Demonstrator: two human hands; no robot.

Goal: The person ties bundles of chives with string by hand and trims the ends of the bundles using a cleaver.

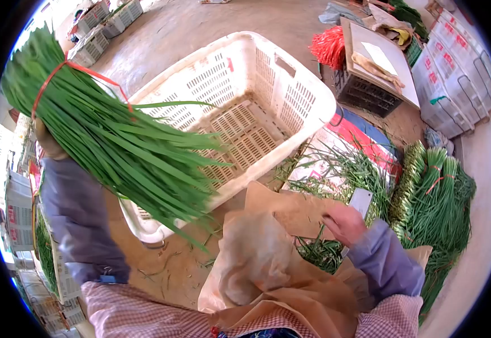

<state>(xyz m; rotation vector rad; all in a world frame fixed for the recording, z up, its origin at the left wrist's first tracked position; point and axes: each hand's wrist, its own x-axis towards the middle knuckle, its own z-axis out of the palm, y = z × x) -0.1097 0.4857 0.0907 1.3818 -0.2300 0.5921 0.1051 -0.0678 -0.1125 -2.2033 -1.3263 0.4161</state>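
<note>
Chive bundle (110,129), long-leaved and deep green, is up in the air at the left, over the near left part of a white plastic crate (217,197). A red tie (57,73) circles it toward the upper end, one loose tail dangling, while the leaf tips fan out across the crate's near long rim. The person's left hand (50,142) is clamped on it from beneath, just by the tie, though the fingers are mostly hidden behind the leaves.

The right hand (345,223) is low on the other side, fingers curled and close together by the edge of a brown sheet (299,213). Just beside it a flat grey plate (361,200) pokes out; whether the hand grips it, I can't tell.

Cut green scraps (358,172) are strewn on a white-and-red surface (316,155) past the crate's right side. Farther right, more tied greens (442,203) lie heaped together. Beyond them stand stacked white crates (454,73), and near those a bunch of red strips (328,48) hangs at a board's (378,62) left edge.
</note>
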